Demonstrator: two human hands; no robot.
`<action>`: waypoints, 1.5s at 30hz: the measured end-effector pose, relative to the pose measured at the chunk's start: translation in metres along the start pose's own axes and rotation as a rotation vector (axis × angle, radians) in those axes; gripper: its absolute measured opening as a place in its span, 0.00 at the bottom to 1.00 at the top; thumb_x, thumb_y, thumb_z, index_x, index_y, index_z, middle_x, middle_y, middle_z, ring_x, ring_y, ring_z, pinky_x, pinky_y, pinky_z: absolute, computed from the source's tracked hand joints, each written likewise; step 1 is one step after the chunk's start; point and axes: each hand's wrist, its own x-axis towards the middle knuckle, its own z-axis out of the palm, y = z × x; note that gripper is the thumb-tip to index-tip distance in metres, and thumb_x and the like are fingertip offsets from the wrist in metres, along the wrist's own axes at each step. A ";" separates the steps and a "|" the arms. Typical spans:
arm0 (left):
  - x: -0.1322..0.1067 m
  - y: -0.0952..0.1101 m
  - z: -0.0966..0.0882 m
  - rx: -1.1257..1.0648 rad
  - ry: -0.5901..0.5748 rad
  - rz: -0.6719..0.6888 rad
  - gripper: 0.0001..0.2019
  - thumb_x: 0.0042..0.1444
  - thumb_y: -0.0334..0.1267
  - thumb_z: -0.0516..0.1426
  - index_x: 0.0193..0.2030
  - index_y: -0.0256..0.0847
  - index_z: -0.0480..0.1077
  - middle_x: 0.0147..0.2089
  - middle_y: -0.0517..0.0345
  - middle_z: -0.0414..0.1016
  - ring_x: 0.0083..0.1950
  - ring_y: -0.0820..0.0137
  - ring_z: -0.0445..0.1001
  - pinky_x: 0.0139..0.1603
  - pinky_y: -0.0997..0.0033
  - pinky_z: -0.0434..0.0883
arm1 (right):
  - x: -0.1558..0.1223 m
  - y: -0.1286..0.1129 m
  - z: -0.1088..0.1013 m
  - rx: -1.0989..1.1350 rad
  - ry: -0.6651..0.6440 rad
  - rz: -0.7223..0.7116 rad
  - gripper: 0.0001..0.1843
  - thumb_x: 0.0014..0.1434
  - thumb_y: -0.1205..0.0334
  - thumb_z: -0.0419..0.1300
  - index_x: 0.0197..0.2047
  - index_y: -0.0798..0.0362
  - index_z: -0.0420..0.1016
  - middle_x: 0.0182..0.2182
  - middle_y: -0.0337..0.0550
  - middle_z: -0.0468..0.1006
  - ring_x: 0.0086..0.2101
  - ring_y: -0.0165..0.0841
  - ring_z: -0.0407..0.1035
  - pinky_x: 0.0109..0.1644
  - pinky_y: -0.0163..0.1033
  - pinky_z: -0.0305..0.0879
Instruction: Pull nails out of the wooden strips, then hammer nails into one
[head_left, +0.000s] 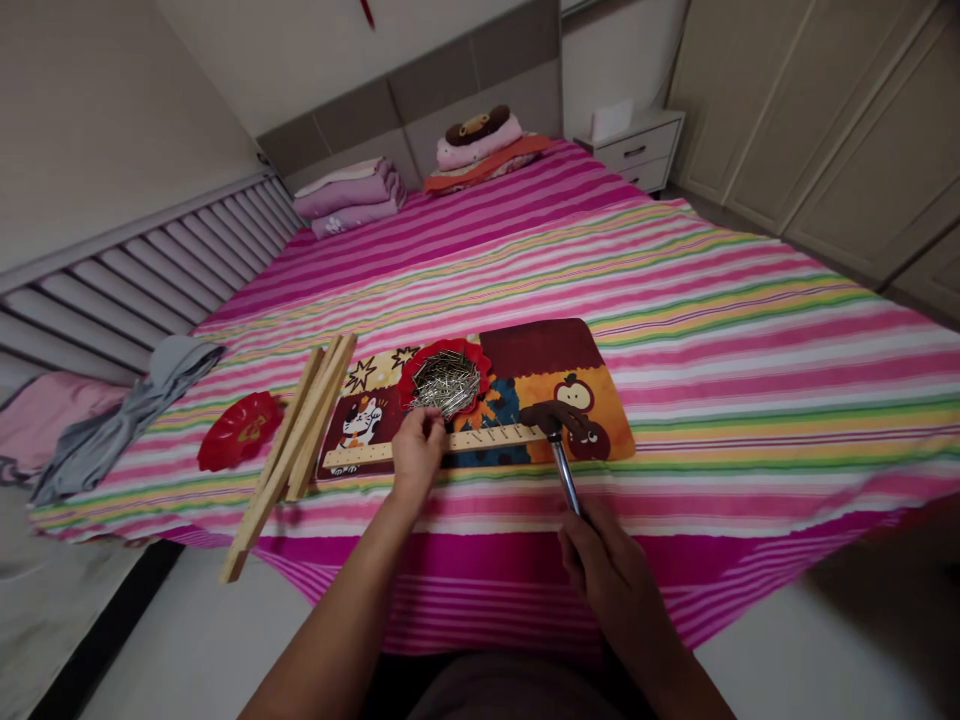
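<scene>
My right hand (pixel 604 560) is wrapped round the handle of a hammer (pixel 566 478), whose dark head is over the right end of a narrow wooden strip (pixel 480 439). Several nails (pixel 491 434) stick up, some tilted, from the right part of that strip. Over the strip, left of those nails, my left hand (pixel 420 448) has its fingers pinched together; anything between them is too small to make out. Just beyond it, a red scalloped dish (pixel 406 375) holds a heap of loose nails (pixel 446 382). Small dark dots mark the strip's left part.
A patterned mat (pixel 536 350) lies under the strip and dish. On its left, several wooden strips (pixel 315 410) are stacked beside a second red dish (pixel 238 430). Striped cloth (pixel 712 390) covers the bed, with grey clothing (pixel 169 375) at the left and folded bedding (pixel 352 195) behind.
</scene>
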 end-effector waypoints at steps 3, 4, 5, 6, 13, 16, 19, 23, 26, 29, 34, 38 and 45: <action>0.027 0.002 -0.001 0.122 -0.038 0.048 0.06 0.50 0.31 0.56 0.30 0.42 0.75 0.36 0.53 0.76 0.42 0.62 0.74 0.47 0.66 0.68 | 0.000 0.001 0.002 0.021 0.005 0.017 0.18 0.61 0.44 0.52 0.29 0.49 0.64 0.21 0.35 0.64 0.22 0.30 0.59 0.24 0.34 0.57; 0.035 0.003 0.001 0.133 -0.058 0.052 0.06 0.48 0.30 0.57 0.28 0.43 0.75 0.34 0.52 0.75 0.42 0.61 0.73 0.47 0.65 0.67 | 0.001 0.001 0.002 0.025 0.012 0.021 0.18 0.61 0.44 0.53 0.29 0.49 0.64 0.21 0.35 0.64 0.22 0.30 0.59 0.24 0.34 0.57; 0.042 0.004 0.003 0.146 -0.079 0.055 0.06 0.46 0.29 0.58 0.25 0.43 0.75 0.33 0.52 0.75 0.40 0.60 0.73 0.46 0.65 0.67 | 0.001 0.001 0.003 0.029 0.020 0.022 0.18 0.61 0.44 0.53 0.29 0.49 0.64 0.21 0.34 0.63 0.22 0.30 0.59 0.25 0.34 0.57; 0.047 0.006 0.005 0.158 -0.099 0.055 0.07 0.44 0.28 0.58 0.23 0.43 0.75 0.31 0.52 0.74 0.39 0.59 0.73 0.45 0.65 0.67 | 0.001 0.001 0.003 0.030 0.021 0.021 0.18 0.61 0.44 0.54 0.29 0.49 0.64 0.21 0.34 0.63 0.22 0.30 0.59 0.25 0.34 0.58; 0.057 0.008 0.007 0.111 -0.155 0.006 0.09 0.40 0.26 0.58 0.16 0.44 0.69 0.22 0.58 0.69 0.30 0.65 0.69 0.37 0.69 0.64 | 0.002 0.006 0.002 0.020 0.010 0.022 0.18 0.61 0.44 0.53 0.29 0.49 0.65 0.21 0.35 0.65 0.22 0.30 0.60 0.24 0.34 0.58; 0.055 0.006 0.000 0.010 -0.133 -0.040 0.06 0.42 0.29 0.59 0.20 0.44 0.71 0.21 0.60 0.70 0.28 0.68 0.68 0.35 0.71 0.63 | 0.001 0.005 0.003 0.059 0.033 0.034 0.17 0.60 0.44 0.54 0.29 0.50 0.65 0.20 0.35 0.64 0.22 0.30 0.59 0.24 0.34 0.58; 0.054 0.005 -0.006 -0.139 -0.111 -0.100 0.02 0.44 0.34 0.59 0.23 0.43 0.72 0.23 0.62 0.72 0.27 0.70 0.67 0.33 0.72 0.63 | -0.001 0.006 0.003 0.062 0.025 0.059 0.18 0.60 0.44 0.54 0.30 0.50 0.66 0.20 0.35 0.64 0.22 0.30 0.58 0.24 0.34 0.57; 0.052 0.007 -0.012 -0.378 -0.113 -0.197 0.07 0.42 0.40 0.61 0.25 0.40 0.71 0.21 0.64 0.70 0.24 0.75 0.65 0.27 0.76 0.62 | -0.001 0.009 0.002 0.051 0.009 0.056 0.20 0.59 0.41 0.54 0.30 0.49 0.66 0.21 0.35 0.64 0.22 0.30 0.60 0.24 0.34 0.58; 0.045 0.010 -0.018 -0.530 -0.120 -0.273 0.13 0.37 0.44 0.64 0.27 0.38 0.70 0.20 0.65 0.69 0.21 0.77 0.64 0.23 0.77 0.61 | -0.002 0.011 0.002 0.057 0.000 0.054 0.20 0.59 0.41 0.54 0.30 0.49 0.66 0.20 0.34 0.64 0.21 0.30 0.59 0.24 0.34 0.58; 0.034 0.012 -0.023 -0.638 -0.145 -0.349 0.18 0.32 0.43 0.66 0.31 0.38 0.71 0.20 0.65 0.70 0.21 0.77 0.65 0.21 0.78 0.61 | -0.003 0.011 0.001 0.077 0.000 0.048 0.20 0.59 0.41 0.54 0.30 0.50 0.66 0.20 0.34 0.63 0.21 0.29 0.58 0.23 0.34 0.57; 0.015 0.017 -0.030 -0.752 -0.255 -0.448 0.16 0.30 0.40 0.66 0.28 0.35 0.75 0.25 0.56 0.76 0.21 0.78 0.66 0.22 0.77 0.65 | -0.005 0.010 0.002 0.093 -0.012 0.059 0.20 0.60 0.42 0.54 0.28 0.50 0.64 0.20 0.34 0.63 0.21 0.29 0.58 0.23 0.34 0.58; 0.004 0.019 -0.031 -0.795 -0.319 -0.487 0.17 0.28 0.38 0.68 0.30 0.34 0.77 0.27 0.53 0.78 0.26 0.74 0.73 0.27 0.74 0.70 | -0.006 0.012 0.002 0.054 -0.011 0.030 0.22 0.60 0.40 0.53 0.27 0.50 0.63 0.20 0.34 0.63 0.20 0.28 0.58 0.23 0.34 0.57; -0.005 0.013 -0.018 -0.725 -0.313 -0.462 0.17 0.29 0.43 0.69 0.27 0.35 0.76 0.23 0.58 0.76 0.24 0.74 0.72 0.26 0.75 0.70 | -0.006 0.014 0.002 0.058 -0.011 0.056 0.21 0.60 0.40 0.53 0.28 0.50 0.63 0.20 0.33 0.62 0.21 0.28 0.59 0.23 0.34 0.56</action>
